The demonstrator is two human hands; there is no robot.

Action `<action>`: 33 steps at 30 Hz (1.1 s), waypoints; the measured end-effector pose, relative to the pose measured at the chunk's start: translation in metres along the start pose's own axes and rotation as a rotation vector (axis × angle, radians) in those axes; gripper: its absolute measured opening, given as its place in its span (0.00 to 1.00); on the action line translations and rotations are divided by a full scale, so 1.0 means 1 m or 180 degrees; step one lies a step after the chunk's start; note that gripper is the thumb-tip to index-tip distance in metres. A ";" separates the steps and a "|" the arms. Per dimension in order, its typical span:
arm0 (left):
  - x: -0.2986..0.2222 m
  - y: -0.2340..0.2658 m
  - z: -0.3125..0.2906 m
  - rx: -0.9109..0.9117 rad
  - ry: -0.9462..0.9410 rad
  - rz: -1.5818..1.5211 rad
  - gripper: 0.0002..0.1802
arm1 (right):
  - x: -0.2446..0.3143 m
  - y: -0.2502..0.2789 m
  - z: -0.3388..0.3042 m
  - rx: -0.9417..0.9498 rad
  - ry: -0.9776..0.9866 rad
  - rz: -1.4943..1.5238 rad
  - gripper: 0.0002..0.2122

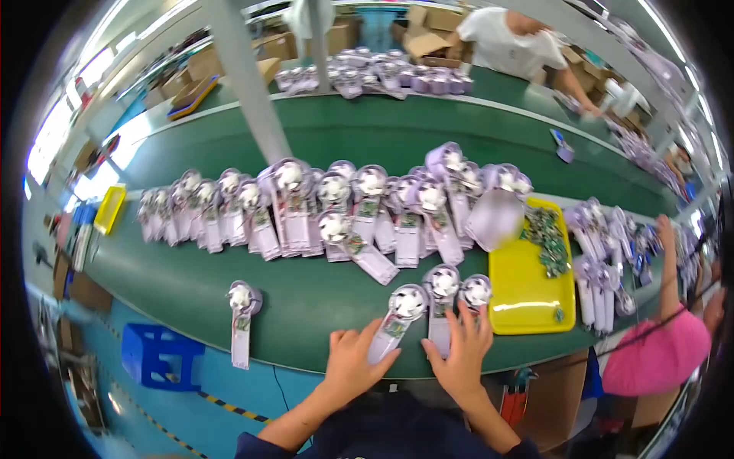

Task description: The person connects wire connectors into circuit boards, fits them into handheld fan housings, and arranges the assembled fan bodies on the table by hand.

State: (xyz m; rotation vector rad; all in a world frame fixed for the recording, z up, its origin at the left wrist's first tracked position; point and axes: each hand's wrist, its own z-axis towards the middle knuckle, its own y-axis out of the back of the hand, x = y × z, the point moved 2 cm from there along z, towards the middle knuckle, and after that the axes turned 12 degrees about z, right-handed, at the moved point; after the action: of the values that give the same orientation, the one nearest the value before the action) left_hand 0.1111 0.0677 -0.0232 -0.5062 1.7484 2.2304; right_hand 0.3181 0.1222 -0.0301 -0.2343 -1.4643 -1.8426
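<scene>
Three lilac handheld fan halves with white blades lie together at the near edge of the green bench. My left hand [353,359] has its thumb and fingers around the handle of the left fan half [397,315], where a small green circuit board shows. My right hand [465,353] reaches over the other two with fingers spread. Its thumb is beside the handle of the middle fan half [441,294], and its fingertips touch the right fan half [475,289], whose handle is hidden under the hand. Another fan half [241,321] lies alone farther left.
A long row of fan halves [336,199] spans the bench [168,275] behind my hands. On the right, a yellow tray [527,302] holds green circuit boards [547,241]. Farther right lie more fan parts [600,287] and a person in pink [657,352]. Another person [512,42] works across the bench.
</scene>
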 end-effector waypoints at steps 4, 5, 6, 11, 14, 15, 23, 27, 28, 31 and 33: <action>0.001 -0.006 0.008 -0.0152 0.0121 -0.0014 0.35 | 0.011 0.012 0.030 -0.0290 0.0282 0.0586 0.24; 0.001 -0.004 0.010 -0.0370 -0.0050 0.0051 0.35 | 0.013 0.012 0.046 -0.0189 0.0384 0.1002 0.23; 0.009 0.001 0.016 -0.0539 0.0096 -0.0236 0.37 | 0.018 0.010 0.063 -0.0095 0.0470 0.1408 0.21; 0.058 -0.006 0.066 -0.0606 0.1201 -0.1913 0.41 | 0.073 -0.052 0.138 0.0536 0.0056 0.1827 0.20; 0.059 -0.027 0.084 -0.0586 0.0984 -0.2034 0.39 | 0.066 -0.080 0.150 0.0349 0.0455 0.1533 0.17; 0.061 -0.032 0.086 -0.0571 0.1047 -0.1993 0.38 | 0.067 -0.084 0.153 0.0350 0.0541 0.1632 0.12; 0.055 -0.027 0.102 -0.0895 0.1018 -0.1827 0.26 | 0.051 -0.107 0.162 0.0287 0.0285 0.2335 0.08; 0.061 -0.028 0.102 -0.1304 0.0972 -0.1978 0.20 | 0.057 -0.113 0.164 0.0482 0.0286 0.2417 0.08; 0.066 -0.034 0.102 -0.1326 0.0974 -0.2044 0.19 | 0.060 -0.111 0.163 0.0508 0.0157 0.2605 0.09; 0.070 -0.042 0.107 -0.1314 0.1001 -0.2153 0.19 | 0.054 -0.114 0.165 0.0498 0.0487 0.2553 0.11; 0.079 -0.046 0.104 -0.1569 0.0865 -0.2084 0.19 | 0.057 -0.122 0.161 0.0536 0.0776 0.2513 0.10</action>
State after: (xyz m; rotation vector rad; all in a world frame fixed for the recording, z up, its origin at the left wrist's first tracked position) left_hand 0.0470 0.1795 -0.0752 -1.3174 0.8896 2.1246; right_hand 0.1506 0.2482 -0.0377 -0.4171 -1.1193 -1.0638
